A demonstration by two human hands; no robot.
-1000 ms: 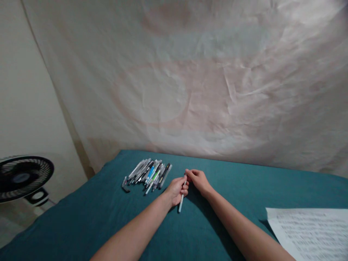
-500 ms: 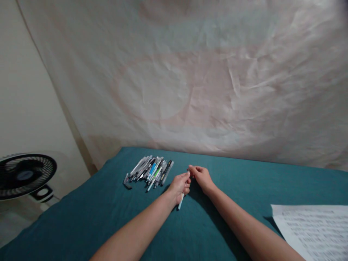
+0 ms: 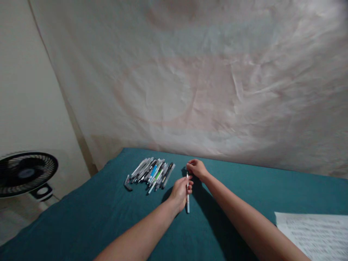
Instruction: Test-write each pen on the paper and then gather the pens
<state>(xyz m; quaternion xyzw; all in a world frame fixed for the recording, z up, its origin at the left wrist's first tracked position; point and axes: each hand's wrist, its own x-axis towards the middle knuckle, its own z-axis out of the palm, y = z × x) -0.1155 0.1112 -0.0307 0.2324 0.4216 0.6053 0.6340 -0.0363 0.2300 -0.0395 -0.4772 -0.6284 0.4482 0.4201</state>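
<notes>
My left hand point(image 3: 181, 194) is closed around a slim white pen point(image 3: 188, 204). The pen's narrow bare tip points away from me, and its other end sticks out below my fingers. Just beyond that tip, my right hand point(image 3: 197, 169) pinches a small clear pen cap between thumb and fingertips, mostly covered by them. The two hands are a short gap apart, low over the green cloth. To their left lies a pile of pens point(image 3: 152, 174), mostly clear, grey and black, with a blue one and a green one among them.
A green cloth point(image 3: 114, 217) covers the table. One small dark clear-ended piece point(image 3: 127, 183) lies left of the pile. A printed sheet of paper point(image 3: 312, 232) is at the right front. A black fan point(image 3: 25, 174) stands off the left edge, and a pale sheet point(image 3: 174, 79) hangs behind.
My hands were together on the pen and have moved apart. The cap has come off in my right hand, a little farther away; the pen's tip is now exposed in my left hand.
</notes>
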